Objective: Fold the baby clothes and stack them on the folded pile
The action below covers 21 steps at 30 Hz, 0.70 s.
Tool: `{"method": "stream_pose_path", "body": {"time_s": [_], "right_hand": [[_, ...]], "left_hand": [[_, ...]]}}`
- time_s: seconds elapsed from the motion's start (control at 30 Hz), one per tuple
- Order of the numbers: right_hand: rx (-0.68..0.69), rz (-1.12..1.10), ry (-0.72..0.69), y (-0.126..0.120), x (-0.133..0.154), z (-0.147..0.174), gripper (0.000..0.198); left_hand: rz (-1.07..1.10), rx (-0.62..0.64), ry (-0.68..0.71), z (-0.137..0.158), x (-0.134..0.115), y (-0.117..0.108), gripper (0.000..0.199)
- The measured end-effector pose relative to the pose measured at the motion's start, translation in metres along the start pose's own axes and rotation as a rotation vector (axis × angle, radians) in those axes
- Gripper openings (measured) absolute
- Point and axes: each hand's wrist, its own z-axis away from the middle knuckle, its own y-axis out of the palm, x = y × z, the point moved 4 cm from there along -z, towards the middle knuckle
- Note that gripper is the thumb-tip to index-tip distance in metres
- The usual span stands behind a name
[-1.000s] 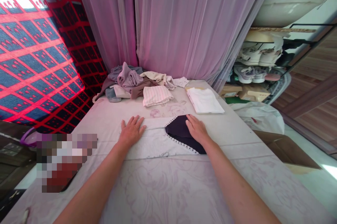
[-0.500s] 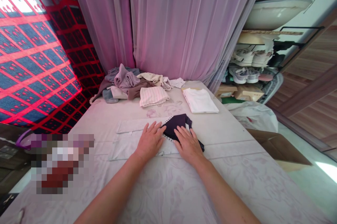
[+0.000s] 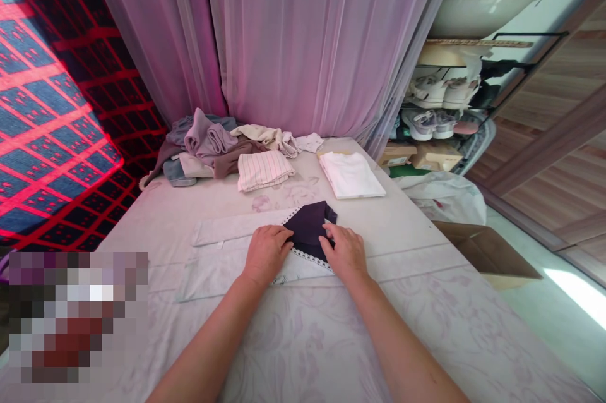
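A pale garment (image 3: 222,268) lies flat with two long leg-like strips pointing left. At its right end is a dark cloth part (image 3: 303,224) edged with white scalloped trim. My left hand (image 3: 269,252) rests at the left edge of this dark part, fingers bent and closed on the cloth beside the trim. On the opposite side, my right hand (image 3: 347,254) has thumb and curled fingers closed at the dark part's right edge. Some cloth under both hands is hidden.
Behind lie a folded striped cloth (image 3: 265,170), a heap of clothes (image 3: 208,144) and a folded white garment (image 3: 353,175). A purple curtain (image 3: 303,43) hangs at the back. Beyond the right edge are an open cardboard box (image 3: 483,251) and a shoe rack (image 3: 454,68).
My hands were lying flat with fingers spread on the garment; now the fingers are bent in at the dark part's edges. The camera view has shifted slightly.
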Motion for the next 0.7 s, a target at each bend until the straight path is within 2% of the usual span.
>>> {"method": "stream_pose_path", "body": {"time_s": [0.1,0.27,0.43,0.6,0.7], "right_hand": [[-0.007,-0.01,-0.004,-0.003,0.001,-0.002,0.023],[-0.049,-0.022,-0.014,-0.014,0.004,-0.005,0.025],[0.027,-0.047,-0.014,-0.017,0.001,-0.007,0.029],[0.119,-0.01,-0.146,-0.013,0.0,-0.005,0.055],[0.12,0.035,-0.225,-0.012,0.004,-0.003,0.041]], "left_hand": [[-0.015,0.011,-0.016,-0.003,-0.002,-0.002,0.019],[0.036,-0.107,-0.011,-0.002,-0.004,-0.011,0.021],[0.081,-0.137,-0.003,0.002,-0.005,-0.017,0.02],[0.155,-0.167,-0.052,0.008,0.005,-0.011,0.019],[0.211,-0.208,-0.047,0.01,0.01,-0.008,0.018]]}}
